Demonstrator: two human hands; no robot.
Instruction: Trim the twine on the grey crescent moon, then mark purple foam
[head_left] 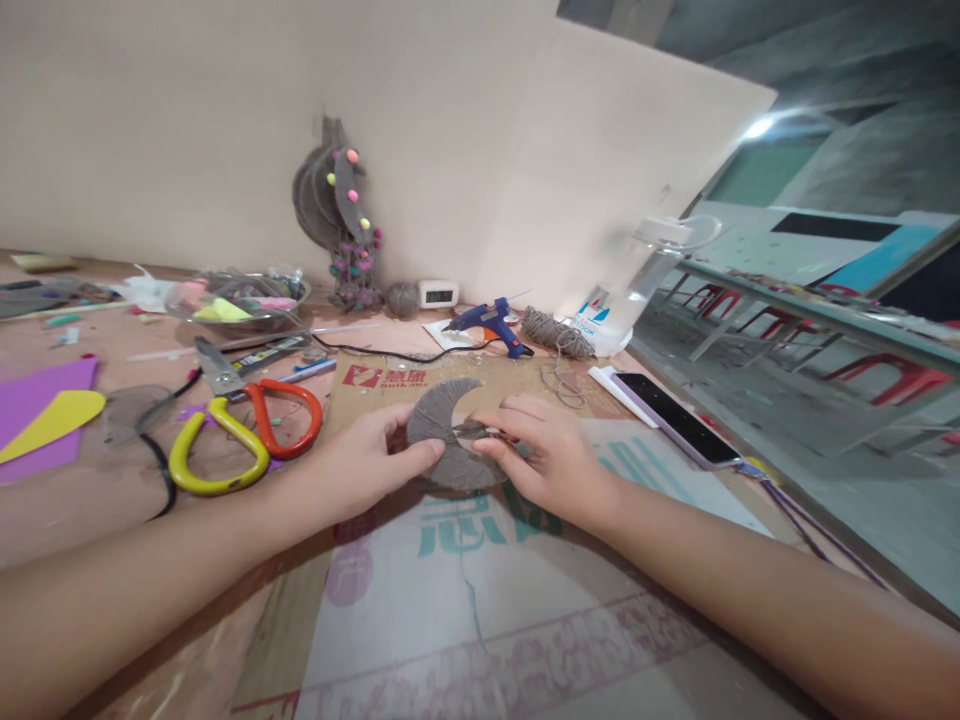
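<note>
A crescent moon shape (439,430) wrapped in grey yarn is held up over the cardboard sheet. My left hand (382,450) grips its outer curve, thumb on the front face and fingers behind. At the inner hollow, my right hand (532,445) pinches a bit of grey yarn (472,432) between thumb and fingers, close against the crescent. Part of that yarn is hidden by the fingertips. One thin strand (471,590) trails below the crescent across the printed cardboard (390,620).
Scissors (221,445) with yellow and red handles lie left, beside purple (75,385) and yellow foam. Behind are a blue glue gun (491,322), a yarn skein (555,333), a clear bottle (645,270) and a bowl (240,318). A phone (675,420) lies right. A decorated crescent hanging (349,200) is on the wall.
</note>
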